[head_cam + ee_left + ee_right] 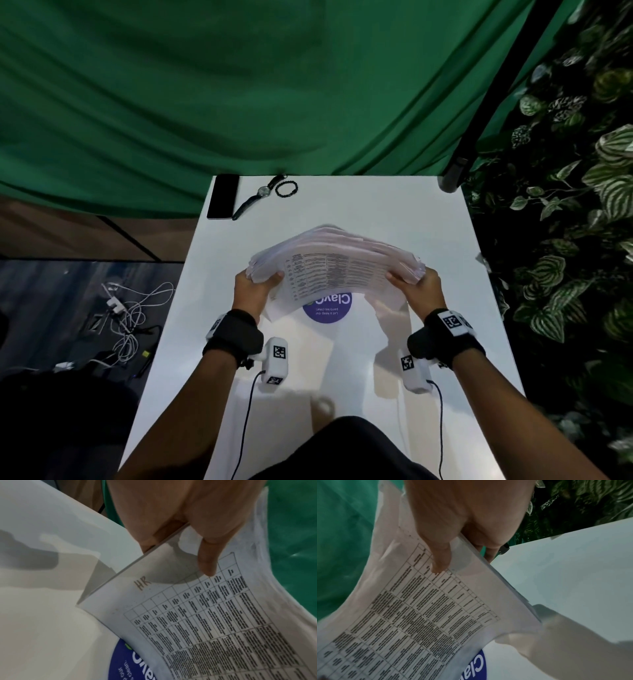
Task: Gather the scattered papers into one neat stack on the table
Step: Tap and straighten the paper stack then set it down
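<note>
A thick stack of papers (334, 263) stands on edge, bowed, over the middle of the white table (411, 212); its near sheet shows a printed grid of text. My left hand (255, 286) grips the stack's left end, thumb on the printed face. My right hand (419, 286) grips the right end the same way. In the left wrist view the papers (214, 615) carry a handwritten "HR", and my left hand (188, 527) has its thumb on the sheet with fingers behind. In the right wrist view my right hand (462, 524) pinches the papers (428, 615) likewise.
A round purple sticker (329, 310) lies on the table under the stack. At the far left corner lie a black phone (222, 196), a wristwatch (258, 198) and a bead bracelet (286, 188). Green cloth hangs behind; leafy plants (565, 205) line the right side; cables (130, 318) lie on the floor at left.
</note>
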Action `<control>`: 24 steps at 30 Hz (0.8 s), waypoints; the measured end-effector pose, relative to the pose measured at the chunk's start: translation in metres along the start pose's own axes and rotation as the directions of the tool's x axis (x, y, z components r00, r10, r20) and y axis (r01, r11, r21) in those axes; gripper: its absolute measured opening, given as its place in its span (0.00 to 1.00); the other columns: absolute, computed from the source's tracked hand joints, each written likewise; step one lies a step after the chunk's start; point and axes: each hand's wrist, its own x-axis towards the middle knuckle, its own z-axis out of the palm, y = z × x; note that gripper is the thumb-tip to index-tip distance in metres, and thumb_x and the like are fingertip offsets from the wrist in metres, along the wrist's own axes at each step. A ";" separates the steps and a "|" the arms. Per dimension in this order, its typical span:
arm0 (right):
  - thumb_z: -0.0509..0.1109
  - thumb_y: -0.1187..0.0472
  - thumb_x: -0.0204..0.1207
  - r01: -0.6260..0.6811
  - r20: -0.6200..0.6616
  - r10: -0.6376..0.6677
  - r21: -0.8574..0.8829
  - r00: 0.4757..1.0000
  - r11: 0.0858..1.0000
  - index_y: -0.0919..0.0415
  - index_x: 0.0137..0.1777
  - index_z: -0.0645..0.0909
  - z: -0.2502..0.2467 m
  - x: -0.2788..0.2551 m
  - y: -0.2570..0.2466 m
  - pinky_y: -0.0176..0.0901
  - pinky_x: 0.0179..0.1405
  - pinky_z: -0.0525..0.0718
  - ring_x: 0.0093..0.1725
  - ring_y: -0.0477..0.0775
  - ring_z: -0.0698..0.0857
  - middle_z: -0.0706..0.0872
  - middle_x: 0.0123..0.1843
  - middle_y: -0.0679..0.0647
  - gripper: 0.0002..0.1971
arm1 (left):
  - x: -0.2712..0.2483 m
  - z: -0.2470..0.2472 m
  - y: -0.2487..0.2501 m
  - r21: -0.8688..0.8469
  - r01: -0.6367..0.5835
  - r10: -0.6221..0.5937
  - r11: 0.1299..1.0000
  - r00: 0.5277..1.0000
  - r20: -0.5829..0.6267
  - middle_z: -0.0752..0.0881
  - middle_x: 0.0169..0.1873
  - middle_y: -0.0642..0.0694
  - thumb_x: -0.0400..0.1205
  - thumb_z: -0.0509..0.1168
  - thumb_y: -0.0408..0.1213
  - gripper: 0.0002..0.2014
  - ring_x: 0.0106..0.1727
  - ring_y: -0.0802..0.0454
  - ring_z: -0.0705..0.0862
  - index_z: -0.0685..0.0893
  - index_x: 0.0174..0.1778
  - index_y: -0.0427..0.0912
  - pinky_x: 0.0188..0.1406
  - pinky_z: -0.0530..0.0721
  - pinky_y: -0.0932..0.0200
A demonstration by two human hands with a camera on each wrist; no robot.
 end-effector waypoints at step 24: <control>0.77 0.52 0.67 -0.054 -0.289 0.146 0.304 0.946 0.951 0.54 0.42 0.83 0.018 -0.020 -0.037 0.36 0.34 0.77 0.39 0.48 0.82 0.84 0.38 0.43 0.08 | 0.000 -0.002 0.007 -0.226 -0.078 0.053 0.971 0.992 -0.112 0.84 0.25 0.55 0.79 0.69 0.38 0.06 0.27 0.58 0.83 0.83 0.37 0.43 0.31 0.79 0.66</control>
